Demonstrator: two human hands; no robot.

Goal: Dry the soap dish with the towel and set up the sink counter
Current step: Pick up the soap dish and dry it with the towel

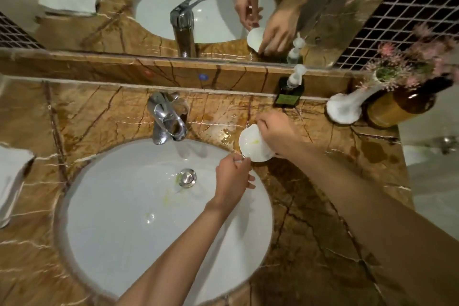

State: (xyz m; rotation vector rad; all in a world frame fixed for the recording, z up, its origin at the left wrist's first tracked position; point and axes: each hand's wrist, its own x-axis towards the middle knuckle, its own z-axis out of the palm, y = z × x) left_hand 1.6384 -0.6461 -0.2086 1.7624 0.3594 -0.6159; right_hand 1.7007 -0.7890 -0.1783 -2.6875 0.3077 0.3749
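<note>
A white shell-shaped soap dish [251, 143] with a green smear stands tilted on the wet marble counter [99, 117], right of the tap. My right hand [278, 133] grips its far right rim from above. My left hand [233, 176] hovers at the basin's right rim, fingertips pinched at the dish's near edge; I cannot tell whether they hold anything. A folded white towel [12, 176] lies at the counter's far left edge, apart from both hands.
The white basin [124, 231] has green residue near its metal drain [187, 177]. A chrome tap [165, 119] stands behind it. A dark pump bottle [289, 93], a white vase with pink flowers [347, 107] and an amber jar [402, 107] line the back right. A mirror rises behind.
</note>
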